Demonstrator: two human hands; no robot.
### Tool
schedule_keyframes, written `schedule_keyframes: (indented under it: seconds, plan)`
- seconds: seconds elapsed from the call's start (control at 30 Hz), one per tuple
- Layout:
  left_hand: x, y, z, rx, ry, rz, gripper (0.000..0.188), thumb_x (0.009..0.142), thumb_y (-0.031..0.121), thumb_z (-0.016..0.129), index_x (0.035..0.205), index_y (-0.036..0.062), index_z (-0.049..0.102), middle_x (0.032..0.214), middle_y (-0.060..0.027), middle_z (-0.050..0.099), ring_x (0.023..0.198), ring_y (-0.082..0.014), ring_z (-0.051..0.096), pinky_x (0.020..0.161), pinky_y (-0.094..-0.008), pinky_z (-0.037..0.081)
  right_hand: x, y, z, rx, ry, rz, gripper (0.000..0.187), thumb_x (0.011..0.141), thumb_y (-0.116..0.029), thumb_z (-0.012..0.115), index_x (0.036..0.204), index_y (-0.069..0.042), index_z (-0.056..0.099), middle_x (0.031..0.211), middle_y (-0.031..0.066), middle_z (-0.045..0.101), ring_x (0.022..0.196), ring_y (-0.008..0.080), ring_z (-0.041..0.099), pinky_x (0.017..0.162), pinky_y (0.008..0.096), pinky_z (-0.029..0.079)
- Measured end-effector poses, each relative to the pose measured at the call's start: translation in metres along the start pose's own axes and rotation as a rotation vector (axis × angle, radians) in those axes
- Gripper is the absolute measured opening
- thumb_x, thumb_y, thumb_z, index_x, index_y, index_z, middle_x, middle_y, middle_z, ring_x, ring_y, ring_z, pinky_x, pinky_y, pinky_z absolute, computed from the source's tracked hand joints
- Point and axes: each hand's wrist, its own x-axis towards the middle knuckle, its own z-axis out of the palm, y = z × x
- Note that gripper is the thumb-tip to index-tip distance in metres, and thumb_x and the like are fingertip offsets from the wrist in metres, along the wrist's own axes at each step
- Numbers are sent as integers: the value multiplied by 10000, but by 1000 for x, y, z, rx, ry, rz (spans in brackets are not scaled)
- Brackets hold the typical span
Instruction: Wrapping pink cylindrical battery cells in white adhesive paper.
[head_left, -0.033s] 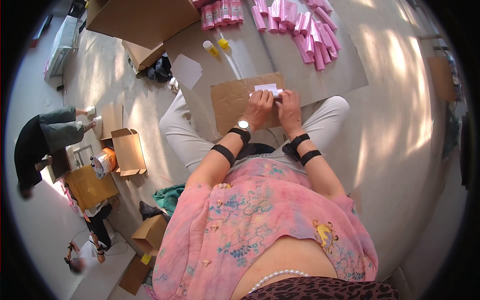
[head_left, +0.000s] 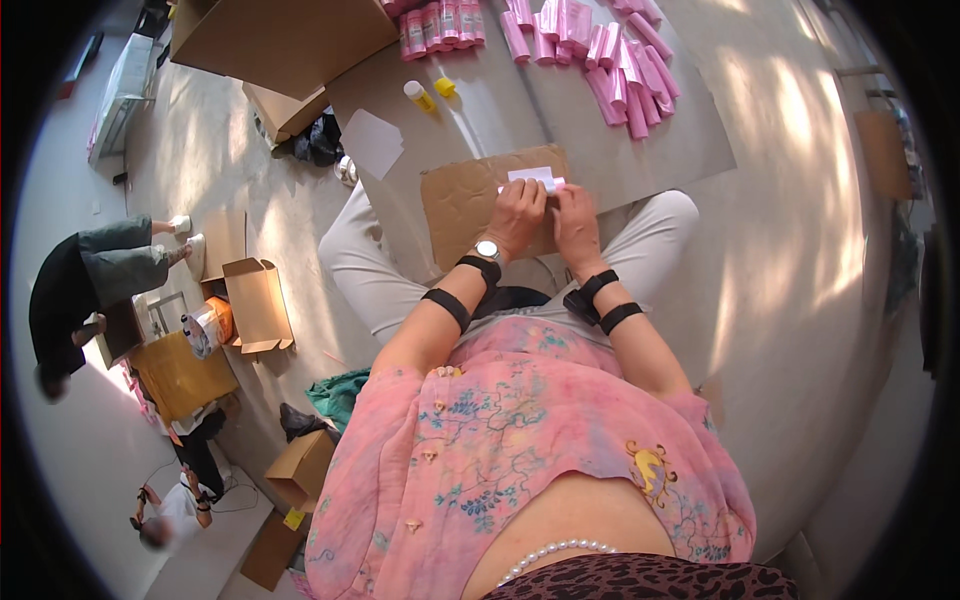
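Both of my hands meet at a white paper slip [head_left: 537, 175] over a brown cardboard piece [head_left: 465, 205]. My left hand [head_left: 518, 212] bends its fingers down onto the slip's near edge. At the slip's right end, my right hand [head_left: 576, 222] pinches with thumb and fingers. A small bit of pink shows there; my fingers hide most of what lies under the paper. Ahead of them, a yellow glue stick [head_left: 420, 96] lies beside its yellow cap [head_left: 445, 88]. A stack of white paper slips [head_left: 372, 143] rests to the left.
Several pink rolls [head_left: 630, 75] are heaped on the grey board [head_left: 680, 150] at far right, with several labelled pink rolls [head_left: 440, 25] nearer the middle. A large cardboard box [head_left: 285, 40] stands far left. Two people [head_left: 60, 300] are at left among open boxes [head_left: 258, 305].
My right hand's fingers have shifted very slightly left at the slip's end, where a little more pink shows. The rest looks the same.
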Motion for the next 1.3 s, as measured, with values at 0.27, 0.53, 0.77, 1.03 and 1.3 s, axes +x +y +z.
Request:
schedule_keyframes:
  seconds: [0.27, 0.53, 0.77, 1.03, 1.3]
  plan:
    - [6, -3, 5, 35, -54, -8, 250, 798, 120, 669, 1024, 12, 664, 964, -118, 652, 941, -283, 642, 841, -391, 540, -15, -5, 11, -85, -43, -106, 394, 878, -29, 589, 1270, -2, 610, 1255, 166, 587, 1214, 342, 547, 1041, 414, 492]
    - [19, -15, 6, -185, -62, -85, 191, 765, 137, 712, 920, 31, 681, 948, -130, 662, 957, -317, 630, 847, -414, 532, -21, -7, 15, -213, -34, -138, 426, 879, -31, 574, 1303, 7, 603, 1293, 174, 570, 1240, 338, 540, 1053, 411, 492]
    - [45, -87, -5, -846, -330, -613, 284, 886, 150, 690, 1128, 14, 755, 1028, -149, 776, 876, -259, 751, 842, -311, 572, -15, -15, 10, -243, -52, -154, 465, 861, -24, 577, 1322, 38, 589, 1284, 183, 564, 1238, 339, 534, 1049, 411, 492]
    - [50, -129, -95, -1809, 104, -1020, 205, 960, 86, 706, 1139, -13, 704, 1026, -47, 743, 908, -129, 714, 841, -277, 576, -18, -4, 9, -158, -124, -121, 425, 854, -5, 602, 1278, 22, 607, 1255, 182, 587, 1211, 354, 543, 1034, 418, 490]
    - [52, -97, -174, -1756, 321, -890, 240, 952, 69, 725, 1170, -24, 688, 1043, -60, 744, 905, -116, 705, 857, -274, 580, 71, -148, -100, 415, 169, -275, 353, 962, 16, 603, 1313, 18, 628, 1223, 219, 668, 1079, 380, 666, 962, 427, 533]
